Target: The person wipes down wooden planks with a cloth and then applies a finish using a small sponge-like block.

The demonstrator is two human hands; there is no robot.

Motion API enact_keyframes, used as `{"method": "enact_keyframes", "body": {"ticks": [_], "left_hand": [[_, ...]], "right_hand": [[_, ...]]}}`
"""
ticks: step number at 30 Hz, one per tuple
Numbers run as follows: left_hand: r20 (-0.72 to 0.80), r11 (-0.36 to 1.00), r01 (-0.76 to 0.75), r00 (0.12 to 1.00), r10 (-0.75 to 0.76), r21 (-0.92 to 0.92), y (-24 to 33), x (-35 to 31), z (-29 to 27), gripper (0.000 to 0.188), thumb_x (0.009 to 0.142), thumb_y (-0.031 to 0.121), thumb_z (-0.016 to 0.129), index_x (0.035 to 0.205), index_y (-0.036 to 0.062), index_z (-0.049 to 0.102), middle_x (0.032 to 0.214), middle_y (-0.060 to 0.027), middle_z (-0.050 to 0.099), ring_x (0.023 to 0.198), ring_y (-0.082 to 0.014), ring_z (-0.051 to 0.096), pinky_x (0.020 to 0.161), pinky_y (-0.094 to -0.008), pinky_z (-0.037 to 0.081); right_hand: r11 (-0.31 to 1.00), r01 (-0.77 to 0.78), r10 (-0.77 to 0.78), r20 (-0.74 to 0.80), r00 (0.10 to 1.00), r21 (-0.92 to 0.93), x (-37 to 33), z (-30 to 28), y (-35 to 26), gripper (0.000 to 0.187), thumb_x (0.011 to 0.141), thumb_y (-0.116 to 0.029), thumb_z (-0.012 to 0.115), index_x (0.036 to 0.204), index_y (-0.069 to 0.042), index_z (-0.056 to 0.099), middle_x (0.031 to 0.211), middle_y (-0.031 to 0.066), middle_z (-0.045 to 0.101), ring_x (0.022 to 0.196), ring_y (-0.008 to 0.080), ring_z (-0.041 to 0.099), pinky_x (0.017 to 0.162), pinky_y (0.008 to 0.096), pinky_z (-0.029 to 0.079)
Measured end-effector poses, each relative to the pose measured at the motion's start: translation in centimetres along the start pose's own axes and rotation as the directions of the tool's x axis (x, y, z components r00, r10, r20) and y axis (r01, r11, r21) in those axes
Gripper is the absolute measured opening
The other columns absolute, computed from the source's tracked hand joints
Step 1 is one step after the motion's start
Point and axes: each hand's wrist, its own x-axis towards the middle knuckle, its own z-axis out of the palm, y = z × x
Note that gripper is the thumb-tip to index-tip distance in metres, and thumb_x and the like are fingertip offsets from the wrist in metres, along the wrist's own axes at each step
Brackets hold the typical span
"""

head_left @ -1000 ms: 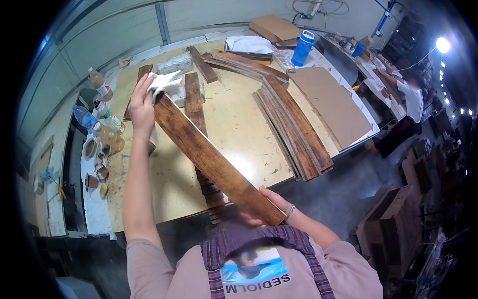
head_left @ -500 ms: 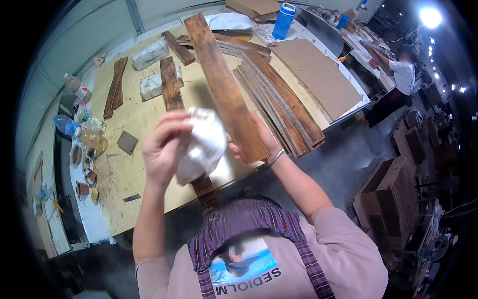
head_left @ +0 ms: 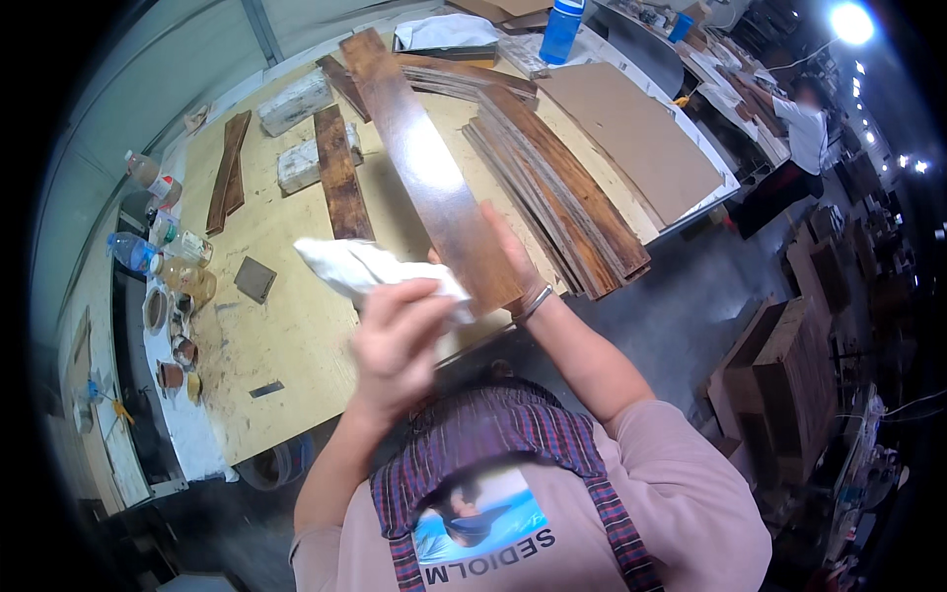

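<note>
My right hand (head_left: pixel 511 253) grips a long brown wooden plank (head_left: pixel 419 148) near its lower end, the fingers partly hidden beneath it. The plank is held tilted above the table, and light glares off its smooth face. Pinched in my left hand (head_left: pixel 400 335) is a white cloth (head_left: pixel 360 266), which is by the plank's lower left edge; whether it touches the wood I cannot tell. Behind the cloth, a narrower mottled plank (head_left: pixel 340 178) rests across a stained white block (head_left: pixel 301 166).
Several stacked planks (head_left: pixel 562 197) lie right of my right hand, beside a flat brown board (head_left: pixel 631 143). Bottles (head_left: pixel 187 279) and small pots line the table's left edge. A blue bottle (head_left: pixel 562 35) stands at the back. Another person (head_left: pixel 797 138) works at the far right.
My left hand has moved down and right with the cloth, closer to the plank's lower end. The held plank has shifted slightly left and its face now catches the light.
</note>
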Motion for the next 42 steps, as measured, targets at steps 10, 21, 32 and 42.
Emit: {"method": "enact_keyframes", "body": {"ticks": [10,21,32,42], "left_hand": [[-0.042,0.966,0.252,0.966,-0.255,-0.058,-1.9,-1.9,-0.3,0.015,0.076,-0.004,0.069,0.090,-0.0019,0.067,0.089,-0.0147,0.066,0.080,-0.0258,0.066,0.073,-0.0339,0.054],[0.379,0.629,0.659,0.752,-0.540,-0.412,-0.7,-3.1,3.9,0.023,0.095,0.016,0.064,0.085,-0.0041,0.068,0.078,-0.0009,0.065,0.071,-0.0064,0.055,0.064,-0.0248,0.045],[0.624,0.681,0.670,0.676,-0.393,-0.296,-2.5,-5.0,3.6,0.022,0.093,0.013,0.065,0.100,-0.0067,0.070,0.086,-0.0019,0.065,0.078,-0.0079,0.057,0.068,-0.0255,0.047],[0.104,0.453,0.555,0.704,-0.703,-0.697,-4.7,1.9,-0.9,0.023,0.090,0.013,0.070,0.105,-0.0038,0.064,0.098,-0.0075,0.068,0.083,-0.0125,0.064,0.077,-0.0269,0.052]], "right_hand": [[0.990,-0.117,0.133,0.249,0.959,-0.075,-2.7,-0.9,0.0,0.073,0.099,-0.067,0.026,0.128,-0.005,0.052,0.093,0.0175,0.060,0.066,0.0316,0.062,0.060,0.0395,0.052],[0.998,-0.008,0.019,0.173,0.985,-0.067,-1.7,-0.2,0.4,0.074,0.095,-0.072,0.034,0.129,-0.008,0.050,0.100,0.0189,0.060,0.069,0.0330,0.061,0.060,0.0403,0.052],[0.968,-0.154,0.177,0.105,0.979,-0.197,-4.9,-4.4,1.7,0.081,0.095,-0.072,0.030,0.131,-0.002,0.050,0.105,0.0196,0.060,0.074,0.0347,0.062,0.067,0.0442,0.052],[0.883,-0.331,0.390,0.130,0.912,-0.332,-10.0,-8.3,1.3,0.079,0.091,-0.064,0.053,0.133,0.003,0.048,0.105,0.0236,0.060,0.084,0.0344,0.063,0.067,0.0435,0.054]]}}
